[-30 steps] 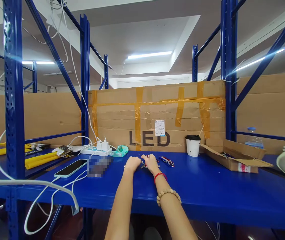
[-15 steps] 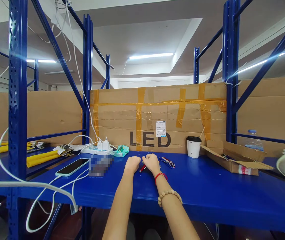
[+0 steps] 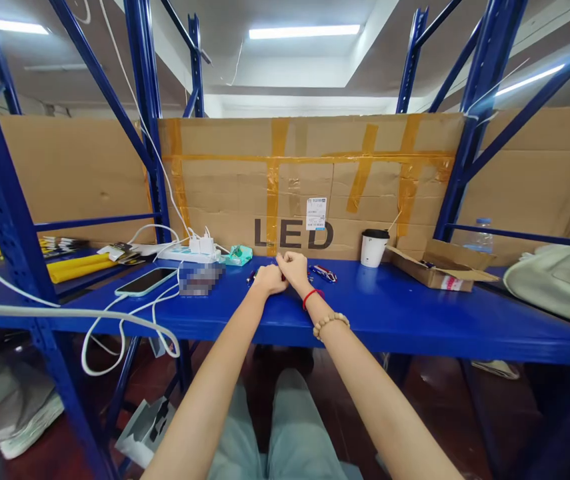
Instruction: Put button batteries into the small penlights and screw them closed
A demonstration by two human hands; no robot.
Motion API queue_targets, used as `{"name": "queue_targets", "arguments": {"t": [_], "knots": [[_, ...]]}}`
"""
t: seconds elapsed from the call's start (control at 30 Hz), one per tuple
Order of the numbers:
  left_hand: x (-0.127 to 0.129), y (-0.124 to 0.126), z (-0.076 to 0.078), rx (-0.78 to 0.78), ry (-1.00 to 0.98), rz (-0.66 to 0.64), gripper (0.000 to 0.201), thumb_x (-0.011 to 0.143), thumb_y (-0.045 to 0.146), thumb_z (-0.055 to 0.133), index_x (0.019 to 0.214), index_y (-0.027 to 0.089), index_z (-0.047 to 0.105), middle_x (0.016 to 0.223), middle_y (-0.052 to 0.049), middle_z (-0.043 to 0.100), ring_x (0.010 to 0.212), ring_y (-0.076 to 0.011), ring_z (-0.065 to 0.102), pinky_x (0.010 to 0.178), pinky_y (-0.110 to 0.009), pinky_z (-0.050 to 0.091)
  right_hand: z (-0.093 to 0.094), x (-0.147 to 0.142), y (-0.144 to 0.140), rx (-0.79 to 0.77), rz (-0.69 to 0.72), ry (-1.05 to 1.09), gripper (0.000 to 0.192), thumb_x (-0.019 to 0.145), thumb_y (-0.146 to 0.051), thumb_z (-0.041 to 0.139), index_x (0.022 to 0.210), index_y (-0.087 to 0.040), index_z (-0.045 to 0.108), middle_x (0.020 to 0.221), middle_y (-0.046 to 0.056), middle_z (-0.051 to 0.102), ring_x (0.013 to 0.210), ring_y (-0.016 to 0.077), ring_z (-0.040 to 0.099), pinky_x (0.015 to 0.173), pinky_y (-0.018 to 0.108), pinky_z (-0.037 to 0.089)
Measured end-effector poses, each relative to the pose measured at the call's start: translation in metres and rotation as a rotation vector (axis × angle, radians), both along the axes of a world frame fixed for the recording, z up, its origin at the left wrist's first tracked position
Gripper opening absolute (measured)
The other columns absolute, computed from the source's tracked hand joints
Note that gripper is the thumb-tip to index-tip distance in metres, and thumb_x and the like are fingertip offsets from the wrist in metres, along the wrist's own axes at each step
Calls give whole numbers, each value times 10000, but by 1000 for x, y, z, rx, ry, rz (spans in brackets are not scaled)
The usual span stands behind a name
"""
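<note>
My left hand (image 3: 270,281) is curled closed above the blue tabletop, its knuckles towards the cardboard. My right hand (image 3: 293,270) is closed too and touches it, its thumb side against the left hand. Whatever the fingers hold, if anything, is hidden behind the hands. Just right of my right hand lie small shiny red and blue pieces (image 3: 323,273), too small to name. A small dark blue piece (image 3: 251,277) shows at the left edge of my left hand. A red cord and a beaded bracelet circle my right wrist.
Left on the blue table (image 3: 389,320) are a phone (image 3: 146,282), white cables, a power strip (image 3: 185,253) and a green packet (image 3: 239,255). A lidded paper cup (image 3: 373,249) and an open cardboard box (image 3: 439,267) stand right. Blue posts flank both sides; cardboard closes the back.
The view has tilted down, showing my legs and the floor. My hands have come together and now touch. A red piece seen between them earlier is hidden; a dark blue piece shows at left.
</note>
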State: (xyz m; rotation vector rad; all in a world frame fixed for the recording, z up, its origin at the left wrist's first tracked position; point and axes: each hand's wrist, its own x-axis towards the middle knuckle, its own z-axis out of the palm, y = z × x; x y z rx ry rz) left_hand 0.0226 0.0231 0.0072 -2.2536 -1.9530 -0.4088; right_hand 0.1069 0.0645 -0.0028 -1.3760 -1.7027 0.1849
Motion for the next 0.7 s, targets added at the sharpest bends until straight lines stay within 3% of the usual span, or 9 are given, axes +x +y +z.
{"name": "queue_targets", "arguments": {"t": [0.37, 0.7], "knots": [[-2, 8, -4, 32, 3, -38, 276, 889, 302, 516, 1109, 138, 547, 1106, -82, 579, 955, -207, 583, 813, -416, 490, -6, 58, 4, -182, -239, -58, 257, 884, -312, 511, 1083, -157, 560, 1097, 71, 580, 935, 182, 581, 802, 387, 488], [-2, 10, -5, -28, 12, -30, 279, 890, 325, 512, 1085, 132, 559, 1074, -79, 595, 929, -201, 594, 806, -411, 491, -13, 50, 5, -245, -78, -189, 267, 879, -326, 517, 1078, -154, 562, 1088, 70, 585, 934, 182, 583, 799, 386, 488]]}}
